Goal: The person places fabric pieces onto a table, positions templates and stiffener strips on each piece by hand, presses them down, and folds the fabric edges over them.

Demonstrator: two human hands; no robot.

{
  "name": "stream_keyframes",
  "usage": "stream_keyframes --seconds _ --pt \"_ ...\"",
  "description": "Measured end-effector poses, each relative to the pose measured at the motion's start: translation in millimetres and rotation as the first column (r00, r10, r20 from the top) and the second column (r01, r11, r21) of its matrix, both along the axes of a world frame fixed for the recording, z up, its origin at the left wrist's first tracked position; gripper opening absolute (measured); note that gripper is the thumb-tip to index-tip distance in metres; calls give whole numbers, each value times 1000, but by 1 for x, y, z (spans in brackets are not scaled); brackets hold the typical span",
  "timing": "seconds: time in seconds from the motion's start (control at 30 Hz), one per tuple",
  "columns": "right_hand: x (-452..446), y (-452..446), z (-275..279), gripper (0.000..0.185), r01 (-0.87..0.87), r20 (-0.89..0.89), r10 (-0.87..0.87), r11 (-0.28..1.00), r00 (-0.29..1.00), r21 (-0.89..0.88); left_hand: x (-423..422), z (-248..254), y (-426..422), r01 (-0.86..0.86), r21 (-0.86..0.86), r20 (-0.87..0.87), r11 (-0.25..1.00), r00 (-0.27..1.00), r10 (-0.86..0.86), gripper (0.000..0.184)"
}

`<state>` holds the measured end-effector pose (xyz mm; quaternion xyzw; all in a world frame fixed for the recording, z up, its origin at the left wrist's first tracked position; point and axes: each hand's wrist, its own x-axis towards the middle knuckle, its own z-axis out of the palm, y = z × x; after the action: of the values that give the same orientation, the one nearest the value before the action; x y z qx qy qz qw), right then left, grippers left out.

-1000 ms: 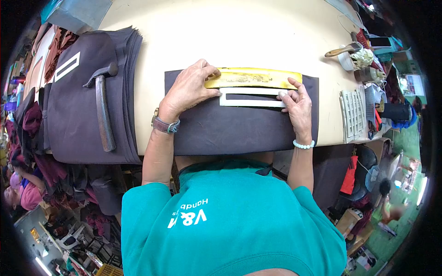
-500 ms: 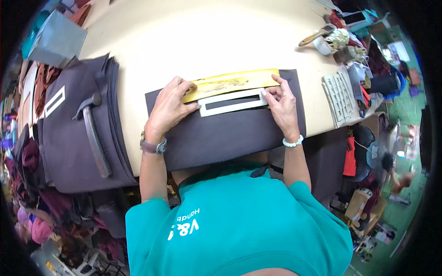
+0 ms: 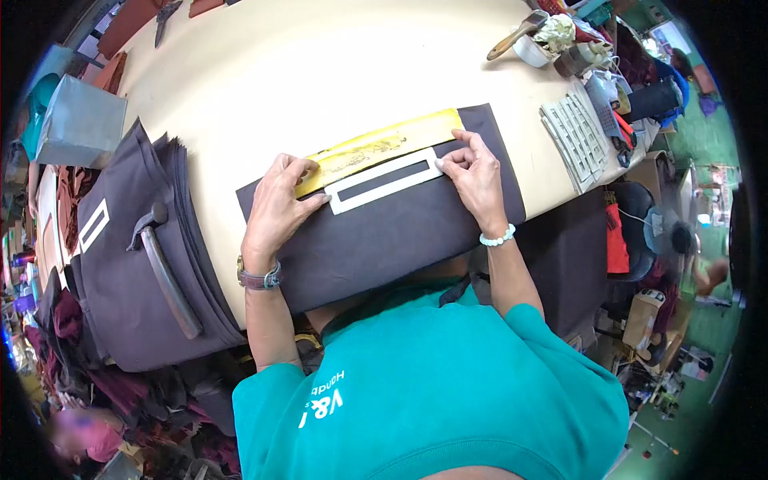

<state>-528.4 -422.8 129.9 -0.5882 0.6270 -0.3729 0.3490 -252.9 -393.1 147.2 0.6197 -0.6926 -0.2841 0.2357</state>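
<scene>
While fingers (image 3: 450, 166) touch a frame (image 3: 387, 190), the shirt (image 3: 448, 384) reads "V&", "Handb".

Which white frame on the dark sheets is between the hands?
The white frame beside the yellow strip, with the left hand at one end and the right hand at the other. The other frame lies by the hammer.

Dark sheets (image 3: 376, 244) on cream table (image 3: 200, 120)

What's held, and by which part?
Left hand and right hand touch the yellow strip and white frame at opposite ends; firm grip can't be told.
</scene>
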Motion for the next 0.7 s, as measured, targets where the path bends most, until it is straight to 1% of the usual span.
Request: stream_keyframes --seconds 0.07,0.17,0.27,0.3,0.37,0.4,0.47,0.5,0.53,0.57,0.6,0.67,0.7 --pt "0 -1 1 45 14 -8 -14 1000 1000 23 0 0 0 3 0 -5 1000 1000 -3 37" --pt "0 -1 0 42 12 -32 -13 1000 999 -8 1 -2 -1 14 -23 2 1000 1000 -14 36" --pt "0 0 -4 32 -16 -63 14 1000 998 -27 0 -2 0 21 -37 29 999 999 -20 35" --pt "-1 1 -5 28 -67 -151 57 996 987 -66 0 -2 1 21 -38 40 999 999 -20 35" --pt "0 2 -4 21 -183 -324 134 975 937 -126 -4 -2 4 38 -138 110 990 994 -23 29" --pt "2 3 -4 18 -236 -455 140 958 879 -161 -8 -1 7 46 -189 146 981 989 -19 26" --pt "7 9 -3 14 -352 -685 123 913 718 -205 -18 -9 20 122 -311 238 942 970 -48 19" --pt "9 10 0 15 -379 -723 138 907 676 -181 -24 -15 25 165 -375 286 912 956 -55 16" --pt "10 12 5 16 -404 -760 150 901 632 -158 -31 -21 32 145 -422 306 895 952 -10 9" --pt "11 13 7 17 -427 -795 161 894 585 -134 -34 -26 40 206 -464 412 862 911 4 15" --pt "15 15 5 18 -469 -795 74 839 602 -277 -36 -34 46 202 -477 439 856 898 33 21" --pt "36 18 -5 22 -523 -753 -95 664 651 -535 -36 -41 55 193 -467 481 863 875 65 30" --pt "56 34 -8 34 -490 -564 240 800 790 -345 -36 -41 58 185 -446 493 876 867 68 33"
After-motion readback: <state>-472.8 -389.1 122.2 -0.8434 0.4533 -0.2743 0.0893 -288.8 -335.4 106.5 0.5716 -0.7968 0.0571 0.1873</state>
